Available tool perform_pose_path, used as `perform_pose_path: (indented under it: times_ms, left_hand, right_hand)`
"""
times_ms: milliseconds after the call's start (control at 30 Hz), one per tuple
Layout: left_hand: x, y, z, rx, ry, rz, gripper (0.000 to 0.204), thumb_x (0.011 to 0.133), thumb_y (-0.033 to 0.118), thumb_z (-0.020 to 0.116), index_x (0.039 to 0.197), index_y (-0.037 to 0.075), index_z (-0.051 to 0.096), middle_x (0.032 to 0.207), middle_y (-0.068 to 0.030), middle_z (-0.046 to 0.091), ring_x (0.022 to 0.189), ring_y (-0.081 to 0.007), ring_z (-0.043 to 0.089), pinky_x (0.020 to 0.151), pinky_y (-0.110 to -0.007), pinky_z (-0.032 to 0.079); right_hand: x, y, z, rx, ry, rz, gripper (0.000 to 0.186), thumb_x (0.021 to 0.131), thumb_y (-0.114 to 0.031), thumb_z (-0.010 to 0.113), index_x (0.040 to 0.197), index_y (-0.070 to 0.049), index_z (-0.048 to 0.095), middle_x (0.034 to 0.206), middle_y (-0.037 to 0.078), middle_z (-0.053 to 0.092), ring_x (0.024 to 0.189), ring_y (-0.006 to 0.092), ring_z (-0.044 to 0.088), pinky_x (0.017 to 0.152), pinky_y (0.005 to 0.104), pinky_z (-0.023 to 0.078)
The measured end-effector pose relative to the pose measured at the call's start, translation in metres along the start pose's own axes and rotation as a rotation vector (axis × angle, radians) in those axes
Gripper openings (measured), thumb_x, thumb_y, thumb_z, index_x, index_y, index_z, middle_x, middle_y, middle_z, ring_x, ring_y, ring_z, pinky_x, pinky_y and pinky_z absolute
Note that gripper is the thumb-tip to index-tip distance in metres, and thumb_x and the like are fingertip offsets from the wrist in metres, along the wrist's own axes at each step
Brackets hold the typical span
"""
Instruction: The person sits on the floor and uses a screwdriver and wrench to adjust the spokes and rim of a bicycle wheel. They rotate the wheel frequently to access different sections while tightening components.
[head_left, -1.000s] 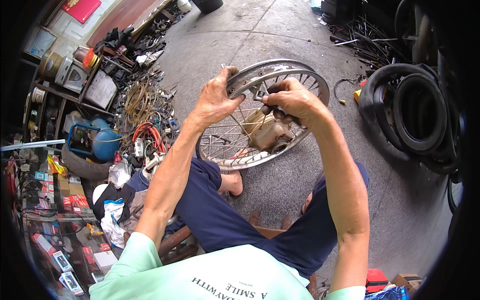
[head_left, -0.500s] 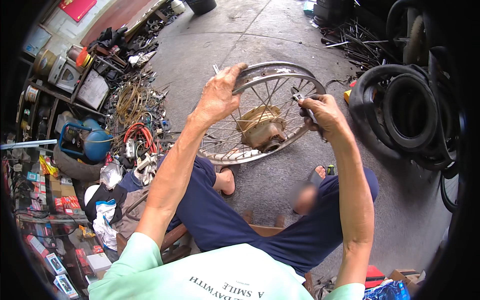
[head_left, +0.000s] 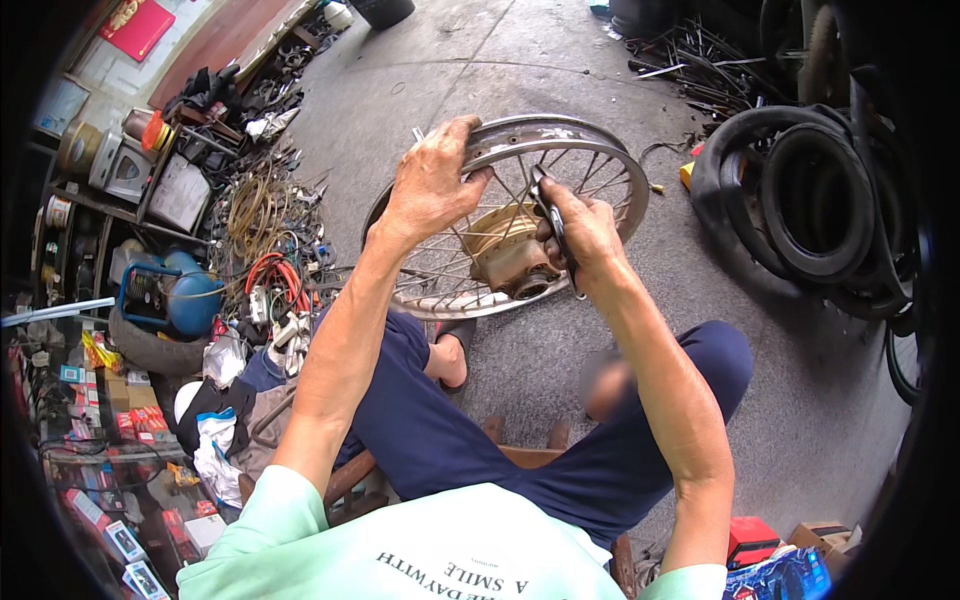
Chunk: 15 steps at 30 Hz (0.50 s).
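Note:
A spoked motorcycle wheel rim [head_left: 560, 130] without a tyre stands tilted in front of me, its dirty metal hub [head_left: 520, 265] in the middle. My left hand [head_left: 435, 185] is closed round the upper left of the rim, thumb toward the spokes. Beside its knuckles a small silver piece [head_left: 418, 134] sticks up; I cannot tell what it is. In my right hand [head_left: 585, 235] is a wrench-like metal tool [head_left: 554, 222], its head among the spokes above the hub. Whether its jaws touch a spoke is too small to tell.
Black tyres [head_left: 820, 210] are piled at the right, with dark rods [head_left: 690, 70] behind them. Tangled cables and parts [head_left: 265, 210] cover the floor at left, near a blue tank [head_left: 190, 290]. Small boxes [head_left: 140, 425] fill the lower left; a red box [head_left: 750, 540] is at lower right.
My right hand has moved left with the tool, from the right side of the rim to over the spokes near the hub. My left hand stays on the rim.

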<state>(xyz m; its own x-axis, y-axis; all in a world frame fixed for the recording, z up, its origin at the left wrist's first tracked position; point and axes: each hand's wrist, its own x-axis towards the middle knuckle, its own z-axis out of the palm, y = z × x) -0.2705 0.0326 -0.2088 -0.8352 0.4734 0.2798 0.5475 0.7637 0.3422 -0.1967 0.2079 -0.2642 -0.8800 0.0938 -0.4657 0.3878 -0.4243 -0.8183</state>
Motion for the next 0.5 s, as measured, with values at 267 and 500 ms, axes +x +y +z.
perform_pose_path:
  times_ms: [267,500]
  left_hand:
    - [-0.002,0.0,0.002,0.032,0.048,0.104,0.053,0.079,0.01,0.075,0.127,0.003,0.056,0.116,-0.0196,0.065,0.108,-0.0354,0.065,0.091,-0.041,0.052]
    - [0.001,-0.006,0.003,-0.014,0.03,0.1,0.053,0.078,0.008,0.073,0.128,0.002,0.056,0.118,-0.0202,0.064,0.111,-0.036,0.063,0.094,-0.042,0.05]
  right_hand:
    - [-0.005,0.012,0.014,-0.086,-0.08,-0.13,0.036,0.093,-0.034,0.068,0.084,0.001,0.067,0.061,0.006,0.063,0.041,0.009,0.052,0.036,0.0241,0.039]
    - [-0.004,0.02,0.023,-0.103,-0.087,-0.197,0.032,0.095,-0.032,0.067,0.087,-0.001,0.065,0.062,0.004,0.062,0.042,0.0072,0.051,0.035,0.0222,0.036]
